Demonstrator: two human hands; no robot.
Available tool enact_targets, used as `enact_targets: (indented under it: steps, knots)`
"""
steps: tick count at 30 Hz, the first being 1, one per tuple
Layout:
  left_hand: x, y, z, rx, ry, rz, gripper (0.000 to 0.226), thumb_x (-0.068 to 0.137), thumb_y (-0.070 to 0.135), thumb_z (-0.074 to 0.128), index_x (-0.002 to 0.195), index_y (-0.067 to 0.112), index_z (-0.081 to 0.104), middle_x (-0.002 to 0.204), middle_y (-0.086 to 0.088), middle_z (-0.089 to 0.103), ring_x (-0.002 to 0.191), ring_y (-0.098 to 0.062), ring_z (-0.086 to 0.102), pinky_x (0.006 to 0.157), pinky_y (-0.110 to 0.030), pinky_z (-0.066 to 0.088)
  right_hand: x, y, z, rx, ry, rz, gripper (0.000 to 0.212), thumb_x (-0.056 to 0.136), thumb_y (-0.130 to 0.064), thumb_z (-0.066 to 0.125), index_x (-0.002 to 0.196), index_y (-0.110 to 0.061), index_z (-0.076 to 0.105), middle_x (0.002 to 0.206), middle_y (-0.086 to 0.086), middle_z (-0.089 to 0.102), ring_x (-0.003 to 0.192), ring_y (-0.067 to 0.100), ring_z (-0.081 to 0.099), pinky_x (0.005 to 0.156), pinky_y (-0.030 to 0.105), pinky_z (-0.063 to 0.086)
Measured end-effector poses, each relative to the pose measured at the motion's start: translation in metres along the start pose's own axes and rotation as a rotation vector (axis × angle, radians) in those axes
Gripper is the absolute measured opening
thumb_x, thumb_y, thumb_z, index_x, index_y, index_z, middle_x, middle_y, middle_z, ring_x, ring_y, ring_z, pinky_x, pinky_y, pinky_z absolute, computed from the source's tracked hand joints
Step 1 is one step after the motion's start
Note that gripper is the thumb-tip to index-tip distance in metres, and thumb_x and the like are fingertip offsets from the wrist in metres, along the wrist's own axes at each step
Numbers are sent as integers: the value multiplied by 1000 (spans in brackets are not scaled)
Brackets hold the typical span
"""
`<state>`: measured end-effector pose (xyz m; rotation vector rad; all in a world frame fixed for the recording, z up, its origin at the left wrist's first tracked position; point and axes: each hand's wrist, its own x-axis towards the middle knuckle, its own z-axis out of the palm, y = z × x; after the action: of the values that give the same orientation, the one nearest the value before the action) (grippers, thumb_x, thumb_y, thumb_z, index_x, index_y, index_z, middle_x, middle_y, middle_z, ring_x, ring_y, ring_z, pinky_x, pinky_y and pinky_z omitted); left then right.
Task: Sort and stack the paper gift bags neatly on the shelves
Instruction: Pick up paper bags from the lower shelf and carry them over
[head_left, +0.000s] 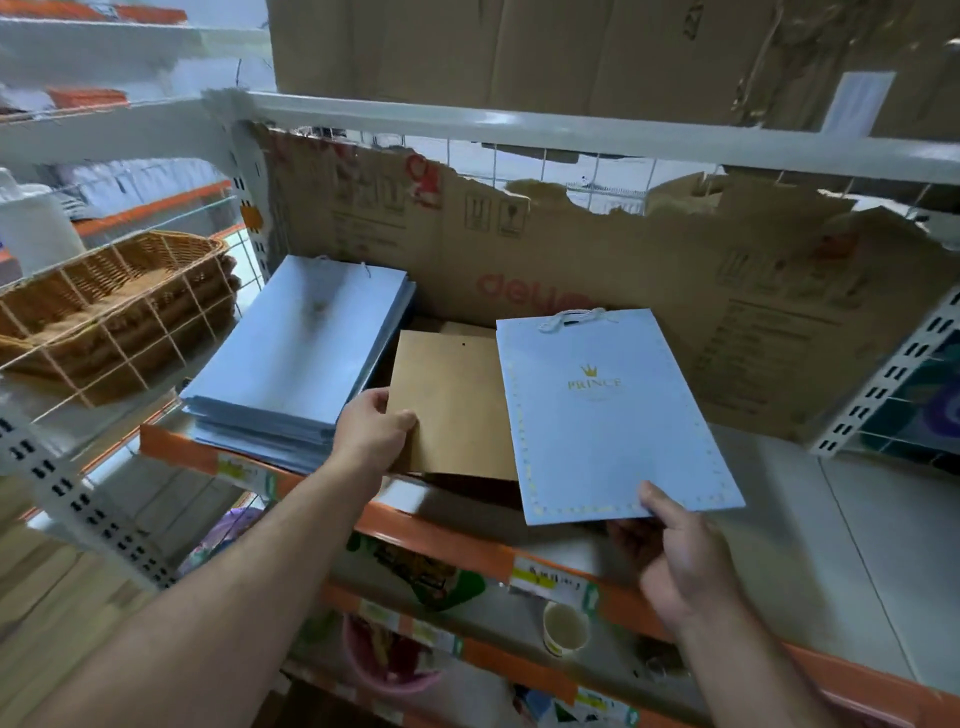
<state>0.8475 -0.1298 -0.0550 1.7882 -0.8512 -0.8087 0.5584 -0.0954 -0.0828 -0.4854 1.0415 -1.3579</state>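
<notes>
One wide-angle head cam, looking fwd & down onto the shelf (857, 545) from close up.

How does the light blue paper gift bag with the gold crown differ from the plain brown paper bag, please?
The light blue gift bag has gold print and rope handles; the brown bag is plain, no handles showing. The right hand pinches the blue, the left hand the brown. Both are flat.

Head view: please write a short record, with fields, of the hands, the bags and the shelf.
left hand: grips the brown bag at its left edge
right hand: pinches the blue PRINCE bag at its bottom edge
blue stack: flat bags, left of the brown bag
shelf: orange front edge, torn cardboard behind
wicker basket: on the neighbouring rack, left
</notes>
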Motion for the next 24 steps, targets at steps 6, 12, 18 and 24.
enact_targets:
  steps: [6, 12, 18, 24]
  knots:
    - [30, 4, 15, 252, 21, 187, 52, 92, 13, 61, 140, 32, 51, 108, 4, 63, 100, -18, 63, 75, -33, 53, 10, 19, 10, -34, 15, 16, 28, 94, 0, 56, 111, -19, 68, 97, -2, 77, 77, 17, 71, 57, 28, 57]
    - [47, 5, 28, 498, -12, 306, 41, 98, 6, 53, 136, 21, 55, 138, -5, 42, 125, -23, 49, 88, -25, 43, 10, 29, 20, -22, 54, 1, 28, 93, 1, 56, 113, -15, 68, 103, 2, 77, 84, 21, 72, 62, 32, 58]
    - [49, 2, 16, 603, -76, 555, 27, 98, 12, 51, 118, 10, 70, 128, -6, 56, 121, -23, 47, 94, -23, 38, -1, 39, 40, -1, 86, -44, 27, 94, 1, 54, 110, -17, 67, 91, -1, 77, 69, 15, 70, 54, 28, 57]
    - [54, 5, -44, 605, -118, 787, 27, 94, 19, 56, 118, 15, 69, 124, 0, 64, 120, -24, 48, 100, -37, 44, -17, 67, 95, 67, 102, -94, 31, 96, -2, 54, 119, -19, 65, 106, 0, 75, 73, 13, 72, 53, 24, 56]
